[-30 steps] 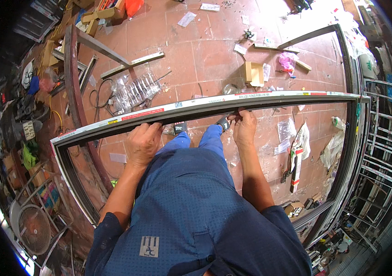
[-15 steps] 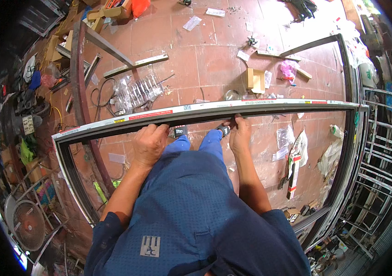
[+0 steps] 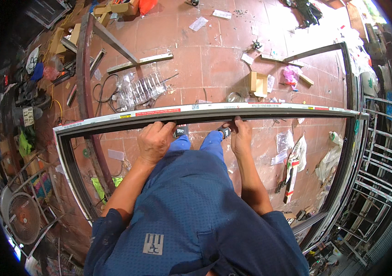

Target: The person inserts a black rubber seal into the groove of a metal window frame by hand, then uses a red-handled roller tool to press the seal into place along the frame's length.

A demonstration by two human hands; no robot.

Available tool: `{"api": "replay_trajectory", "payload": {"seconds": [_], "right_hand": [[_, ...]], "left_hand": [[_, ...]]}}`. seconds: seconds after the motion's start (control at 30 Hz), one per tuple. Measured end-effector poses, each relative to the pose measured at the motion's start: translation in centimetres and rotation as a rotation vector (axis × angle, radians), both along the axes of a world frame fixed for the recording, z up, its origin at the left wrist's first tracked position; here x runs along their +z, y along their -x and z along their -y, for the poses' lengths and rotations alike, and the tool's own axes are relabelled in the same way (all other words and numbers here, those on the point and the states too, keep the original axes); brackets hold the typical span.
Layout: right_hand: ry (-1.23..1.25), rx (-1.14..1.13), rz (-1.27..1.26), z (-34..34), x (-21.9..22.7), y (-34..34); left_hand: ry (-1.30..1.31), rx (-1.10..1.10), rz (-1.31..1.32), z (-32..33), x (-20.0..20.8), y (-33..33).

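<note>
Left hand (image 3: 156, 142) up at the bar, fingers bunched narrow, tips tucked against the inner edge of the big metal frame (image 3: 223, 108). Right hand (image 3: 240, 136) just along from it, narrow too, one fingertip pushed up to the same edge, the thumb close by. Gripping or only pressing? Cannot tell from here; the fingertips are partly hidden.

And the frame itself: lying right across in front of the person, its long bar running left to right, the left end a touch nearer the body. From both ends the side bars come back toward the person, the left one slanting inward, the right one too. Labelled white tape faces up along the bar.

Below, sandals (image 3: 181, 130) just inside the bar. A dark red beam (image 3: 84, 69) passes under the frame on the left. Out on the tiled floor (image 3: 200, 60): a clear plastic bundle (image 3: 140, 92), an open cardboard box (image 3: 261, 84), a pink bag (image 3: 291, 75) nearby. Far left, a round fan (image 3: 24, 218); far right, white metal grilles (image 3: 380, 158).
</note>
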State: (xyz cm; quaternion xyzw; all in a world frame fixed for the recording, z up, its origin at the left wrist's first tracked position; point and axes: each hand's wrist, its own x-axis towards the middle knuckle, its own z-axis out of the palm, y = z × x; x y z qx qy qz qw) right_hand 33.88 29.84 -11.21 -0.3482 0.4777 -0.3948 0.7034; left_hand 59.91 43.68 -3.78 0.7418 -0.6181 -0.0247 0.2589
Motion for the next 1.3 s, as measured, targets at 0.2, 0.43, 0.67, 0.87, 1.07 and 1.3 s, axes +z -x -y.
{"api": "replay_trajectory", "payload": {"seconds": [0.2,0.43,0.67,0.87,1.07,1.3], "right_hand": [[-0.002,0.049,-0.086,-0.7,-0.1,-1.3],[-0.019,-0.033,-0.002,-1.2,0.5,-2.8],[0.030,0.065,-0.097,-2.2,-0.9,-3.2],[0.036,0.061,-0.015,-2.4,-1.0,-3.8],[-0.016,0.073,0.019,-2.7,-0.2,-4.3],[-0.054,0.047,0.030,-2.9,0.3,-4.8]], "left_hand": [[0.013,-0.008,-0.020,0.0,0.0,0.1],[-0.002,0.004,-0.008,-0.3,-0.1,0.0],[0.052,0.002,0.005,0.1,-0.2,0.2],[0.044,0.010,0.010,-0.2,-0.7,0.1],[0.088,0.002,0.013,0.1,-0.4,0.1],[0.058,0.005,0.016,-0.1,-0.6,0.0]]}}
